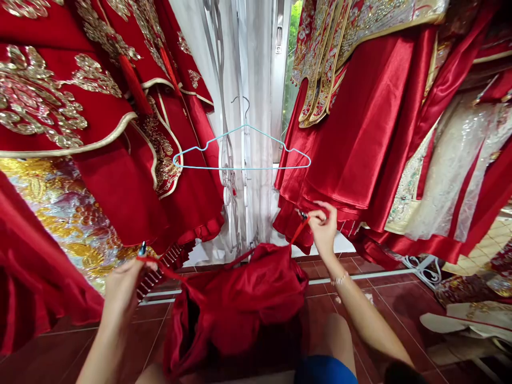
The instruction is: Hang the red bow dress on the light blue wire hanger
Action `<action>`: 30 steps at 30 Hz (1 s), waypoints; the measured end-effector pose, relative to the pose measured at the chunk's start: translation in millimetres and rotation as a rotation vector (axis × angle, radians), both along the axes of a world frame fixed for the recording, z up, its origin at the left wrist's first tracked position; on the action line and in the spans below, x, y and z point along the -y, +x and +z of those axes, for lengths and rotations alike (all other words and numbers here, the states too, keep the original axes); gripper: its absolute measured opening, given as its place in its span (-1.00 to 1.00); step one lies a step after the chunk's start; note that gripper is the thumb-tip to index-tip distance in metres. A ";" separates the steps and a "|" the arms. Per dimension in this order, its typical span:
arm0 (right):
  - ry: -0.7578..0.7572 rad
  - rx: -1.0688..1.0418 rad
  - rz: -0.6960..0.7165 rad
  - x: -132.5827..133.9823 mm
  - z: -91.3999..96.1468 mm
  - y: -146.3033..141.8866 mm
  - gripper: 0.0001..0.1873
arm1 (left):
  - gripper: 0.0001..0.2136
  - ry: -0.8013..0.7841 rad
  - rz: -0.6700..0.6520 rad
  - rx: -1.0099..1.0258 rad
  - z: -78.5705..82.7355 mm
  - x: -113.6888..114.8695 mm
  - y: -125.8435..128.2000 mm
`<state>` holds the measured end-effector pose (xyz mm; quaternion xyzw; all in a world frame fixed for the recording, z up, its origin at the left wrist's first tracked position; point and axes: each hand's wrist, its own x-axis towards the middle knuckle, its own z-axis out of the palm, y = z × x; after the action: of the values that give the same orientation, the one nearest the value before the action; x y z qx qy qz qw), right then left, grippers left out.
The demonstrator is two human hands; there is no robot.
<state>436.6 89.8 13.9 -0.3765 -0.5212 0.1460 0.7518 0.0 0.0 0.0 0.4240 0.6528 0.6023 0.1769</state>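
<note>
A red satin garment (240,304) hangs between my hands, just above my knees. My left hand (124,282) is closed on a thin red strap at its left side. At its right side, my right hand (324,226) pinches another red strap (298,232), some fingers partly spread. A small dark shiny tip shows at each grip; I cannot make out what it is. In front of me, above the garment and apart from both hands, a light blue wire hanger (242,168) hangs bare.
Red gowns with gold embroidery (40,101) hang at the left. More red satin skirts (360,128) and a beaded jacket (384,21) hang at the right. A white curtain (260,80) and a white metal stand (245,202) are behind the hanger. The floor (404,304) is dark red tile.
</note>
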 end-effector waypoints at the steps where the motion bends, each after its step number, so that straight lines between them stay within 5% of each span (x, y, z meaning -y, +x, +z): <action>1: 0.027 0.017 -0.010 -10.3 16.3 2.8 -0.59 | -0.84 0.034 -0.030 0.115 16.7 -11.7 1.9; 5: 0.125 0.047 -0.035 -46.9 63.4 13.3 -0.45 | -0.86 0.157 -0.177 0.204 73.3 -47.1 18.2; 10: 0.188 0.016 -0.090 -79.7 86.5 23.0 -0.35 | -0.86 0.180 -0.262 0.378 108.6 -71.6 36.6; 14: 0.211 0.034 -0.074 -97.0 94.7 28.0 -0.29 | -0.85 0.271 -0.146 0.349 116.8 -79.7 40.9; 18: 0.221 0.056 -0.034 -112.3 96.5 30.7 -0.26 | -0.94 0.188 -0.284 0.352 105.4 -73.6 41.7; 23: 0.222 0.080 -0.054 -130.0 98.5 37.2 -0.21 | -0.80 0.134 -0.392 0.428 99.3 -71.0 38.5; 30: 0.265 0.177 0.019 -155.9 137.4 47.5 -0.22 | -0.79 0.223 -0.255 0.270 148.5 -125.2 27.7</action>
<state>484.1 245.7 151.4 -0.2806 -0.6037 0.0492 0.7446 27.7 125.2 148.5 0.4355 0.4936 0.6948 0.2898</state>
